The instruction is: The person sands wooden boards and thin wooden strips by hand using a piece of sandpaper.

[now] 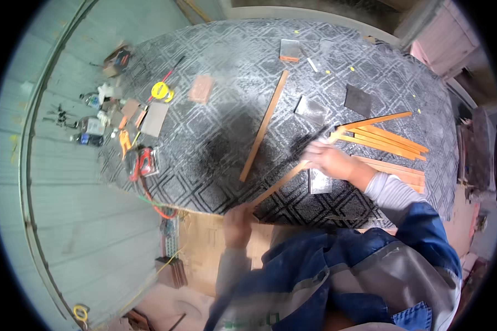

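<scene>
A long thin wooden strip (280,182) lies slantwise over the near part of the carpeted table. My left hand (238,225), smeared by motion, is closed around its near end at the table's front edge. Farther along, my right hand (330,160) wraps over the same strip with curled fingers; whether anything else sits beneath the palm is hidden. Under the right wrist is a silvery flat block (320,182). Just right of the strip's far end, several orange-brown strips (389,144) lie fanned out. Another single strip (264,126) rests in the middle of the table.
Wider wooden pieces (400,172) lie by my right forearm. Beyond are a clear flat packet (312,110) and a dark square sheet (358,100). At left: a yellow tape roll (161,91), orange-handled pliers (125,142), a red tool (143,163), bottles (88,139). A green wall (66,209) borders the left.
</scene>
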The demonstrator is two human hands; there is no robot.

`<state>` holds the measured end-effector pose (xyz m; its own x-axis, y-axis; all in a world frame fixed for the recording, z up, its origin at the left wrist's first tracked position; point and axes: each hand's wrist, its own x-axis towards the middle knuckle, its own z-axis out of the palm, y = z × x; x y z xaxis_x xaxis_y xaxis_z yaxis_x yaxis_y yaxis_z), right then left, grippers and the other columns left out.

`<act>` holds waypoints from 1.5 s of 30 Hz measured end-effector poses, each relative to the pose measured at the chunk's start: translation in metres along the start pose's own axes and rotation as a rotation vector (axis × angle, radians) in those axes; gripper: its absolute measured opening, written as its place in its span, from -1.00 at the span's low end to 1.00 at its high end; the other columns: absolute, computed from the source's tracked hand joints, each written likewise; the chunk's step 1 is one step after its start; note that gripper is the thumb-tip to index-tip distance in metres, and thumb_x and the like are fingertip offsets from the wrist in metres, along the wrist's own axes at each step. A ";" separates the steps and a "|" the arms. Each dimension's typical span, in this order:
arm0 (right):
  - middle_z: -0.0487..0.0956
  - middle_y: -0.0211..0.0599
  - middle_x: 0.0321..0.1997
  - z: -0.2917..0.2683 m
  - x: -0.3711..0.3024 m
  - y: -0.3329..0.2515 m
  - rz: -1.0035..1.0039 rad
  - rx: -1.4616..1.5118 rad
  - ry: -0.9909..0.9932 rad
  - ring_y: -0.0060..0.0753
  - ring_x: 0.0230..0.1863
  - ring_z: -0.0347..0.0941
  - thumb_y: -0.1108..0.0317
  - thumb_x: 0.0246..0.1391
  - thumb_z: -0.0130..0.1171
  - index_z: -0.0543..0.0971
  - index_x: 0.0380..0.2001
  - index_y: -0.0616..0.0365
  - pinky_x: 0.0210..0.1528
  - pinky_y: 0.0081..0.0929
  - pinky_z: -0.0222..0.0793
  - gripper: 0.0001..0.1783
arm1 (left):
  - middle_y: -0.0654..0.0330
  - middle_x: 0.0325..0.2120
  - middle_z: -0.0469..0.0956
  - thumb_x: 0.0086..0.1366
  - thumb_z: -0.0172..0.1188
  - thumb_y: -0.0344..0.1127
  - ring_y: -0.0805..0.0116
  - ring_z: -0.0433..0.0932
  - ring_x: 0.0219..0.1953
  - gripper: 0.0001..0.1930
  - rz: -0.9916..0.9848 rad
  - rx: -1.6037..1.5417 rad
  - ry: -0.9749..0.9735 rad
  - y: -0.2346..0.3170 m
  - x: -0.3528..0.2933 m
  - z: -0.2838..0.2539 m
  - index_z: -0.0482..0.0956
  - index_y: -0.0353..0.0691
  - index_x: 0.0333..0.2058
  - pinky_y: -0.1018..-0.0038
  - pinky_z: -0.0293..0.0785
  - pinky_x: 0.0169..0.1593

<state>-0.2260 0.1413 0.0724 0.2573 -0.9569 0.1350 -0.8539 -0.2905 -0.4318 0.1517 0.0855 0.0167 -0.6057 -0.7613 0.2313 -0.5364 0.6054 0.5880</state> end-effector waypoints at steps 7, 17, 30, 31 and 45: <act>0.48 -0.21 0.29 0.031 0.176 -0.029 0.008 0.149 0.310 -0.06 0.30 0.36 0.40 0.16 0.29 0.61 0.05 0.05 0.32 -0.19 0.32 -0.64 | 0.03 -0.29 0.56 0.47 0.16 -0.40 0.10 0.58 -0.25 -0.85 -0.512 -0.052 0.312 -0.061 0.000 -0.034 0.58 -0.33 -0.10 0.29 0.52 -0.16; 0.62 -0.06 -0.29 0.086 0.449 0.040 0.152 0.138 0.350 -0.02 -0.20 0.61 0.38 0.12 0.23 0.65 -0.30 0.14 -0.12 -0.19 0.51 -0.90 | 0.06 -0.17 0.49 0.46 0.19 -0.29 0.00 0.44 -0.04 -0.83 -0.464 0.395 0.424 -0.146 0.080 -0.006 0.55 -0.24 -0.09 0.08 0.35 0.07; 0.58 -0.63 -0.16 0.133 0.573 0.103 -0.699 -1.014 -0.015 -0.50 0.04 0.45 0.30 0.04 0.23 0.75 -0.39 -0.13 0.16 -0.37 0.32 -0.87 | 0.07 -0.22 0.50 0.40 0.24 -0.37 0.05 0.45 -0.12 -0.81 -0.464 0.338 0.348 -0.148 0.088 -0.014 0.55 -0.28 -0.07 0.12 0.34 0.03; 0.57 -0.63 -0.17 0.135 0.574 0.104 -0.738 -1.004 0.028 -0.50 0.04 0.45 0.30 0.04 0.23 0.74 -0.39 -0.13 0.16 -0.36 0.31 -0.87 | 0.07 -0.21 0.50 0.40 0.24 -0.37 0.05 0.45 -0.12 -0.81 -0.462 0.340 0.357 -0.148 0.089 -0.014 0.55 -0.28 -0.06 0.12 0.34 0.03; 0.60 -0.43 0.03 0.088 0.561 0.149 -0.168 -1.023 0.050 -0.38 0.22 0.46 0.24 0.19 0.16 0.55 -0.03 0.02 0.31 -0.14 0.22 -0.71 | 0.04 -0.19 0.51 0.40 0.23 -0.38 0.03 0.45 -0.10 -0.81 -0.508 0.310 0.355 -0.145 0.086 -0.014 0.55 -0.29 -0.07 0.14 0.35 0.03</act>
<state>-0.1687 -0.4394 0.0057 0.4095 -0.8962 0.1705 -0.7906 -0.2554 0.5565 0.1857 -0.0710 -0.0384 -0.0340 -0.9660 0.2561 -0.8778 0.1514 0.4544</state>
